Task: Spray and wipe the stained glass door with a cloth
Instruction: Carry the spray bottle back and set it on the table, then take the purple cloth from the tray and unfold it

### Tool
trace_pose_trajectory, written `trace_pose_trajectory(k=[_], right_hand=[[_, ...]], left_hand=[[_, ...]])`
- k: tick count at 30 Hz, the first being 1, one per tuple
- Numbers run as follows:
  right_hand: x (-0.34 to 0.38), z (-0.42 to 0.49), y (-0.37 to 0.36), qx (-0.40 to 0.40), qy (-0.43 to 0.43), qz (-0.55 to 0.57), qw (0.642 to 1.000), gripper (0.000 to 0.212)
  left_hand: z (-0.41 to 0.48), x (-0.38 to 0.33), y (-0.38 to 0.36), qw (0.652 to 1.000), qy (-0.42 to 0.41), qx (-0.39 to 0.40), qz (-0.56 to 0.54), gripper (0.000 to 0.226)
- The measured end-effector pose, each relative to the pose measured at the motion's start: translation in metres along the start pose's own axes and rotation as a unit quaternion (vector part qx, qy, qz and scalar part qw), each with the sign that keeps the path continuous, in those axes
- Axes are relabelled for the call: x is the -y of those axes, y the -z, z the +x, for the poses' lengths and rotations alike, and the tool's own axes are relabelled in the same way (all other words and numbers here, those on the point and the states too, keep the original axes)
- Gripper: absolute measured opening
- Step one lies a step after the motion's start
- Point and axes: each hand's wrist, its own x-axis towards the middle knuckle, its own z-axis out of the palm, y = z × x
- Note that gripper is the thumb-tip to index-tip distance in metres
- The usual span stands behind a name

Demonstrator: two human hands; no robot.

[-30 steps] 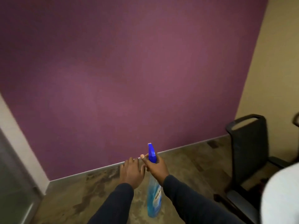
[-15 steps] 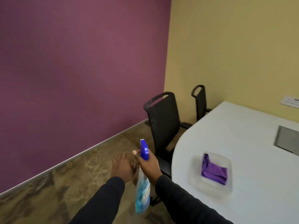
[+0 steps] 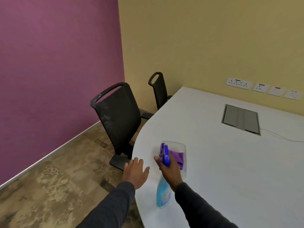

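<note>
My right hand (image 3: 171, 170) gripped the bottle (image 3: 162, 193); my left hand (image 3: 135, 173) hung open. The cloth (image 3: 178, 156) lay in its tray (image 3: 183, 146), near on the table (image 3: 230, 170). No door showed; wiping seemingly remained.

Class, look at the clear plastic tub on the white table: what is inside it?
Inside the tub lies a folded purple cloth. The right hand, gripping the spray bottle, covers the cloth's near part, so anything else in the tub is hidden.
</note>
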Motion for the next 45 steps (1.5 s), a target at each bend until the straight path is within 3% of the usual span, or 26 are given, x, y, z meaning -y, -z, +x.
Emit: trace_pose_trajectory(k=[10, 15, 22, 27, 32, 37, 40, 45], right_hand=[[-0.047, 0.012, 0.093, -0.113, -0.047, -0.029, 0.992, 0.042], [-0.071, 0.015, 0.119, -0.164, -0.068, -0.038, 0.983, 0.036], [-0.092, 0.013, 0.132, -0.208, -0.090, -0.031, 0.973, 0.049], [-0.097, 0.015, 0.136, -0.186, -0.132, -0.070, 0.971, 0.085], [-0.110, 0.001, 0.139, -0.151, -0.210, -0.114, 0.959, 0.106], [-0.124, -0.031, 0.136, -0.157, -0.298, -0.212, 0.917, 0.092], [-0.126, -0.045, 0.127, -0.121, -0.316, -0.271, 0.901, 0.080], [-0.120, -0.041, 0.089, -0.007, -0.264, -0.256, 0.930, 0.053]], left_hand=[[0.024, -0.057, -0.025, 0.993, -0.100, 0.052, 0.041, 0.056], [0.032, -0.071, -0.040, 0.989, -0.121, 0.076, 0.044, 0.057], [0.043, -0.081, -0.059, 0.984, -0.132, 0.103, 0.053, 0.058], [0.047, -0.088, -0.064, 0.982, -0.138, 0.116, 0.059, 0.061], [0.050, -0.090, -0.064, 0.981, -0.141, 0.124, 0.052, 0.063], [0.051, -0.084, -0.067, 0.982, -0.135, 0.125, 0.047, 0.062], [0.051, -0.079, -0.071, 0.983, -0.126, 0.126, 0.045, 0.061], [0.051, -0.072, -0.077, 0.984, -0.111, 0.130, 0.040, 0.060]])
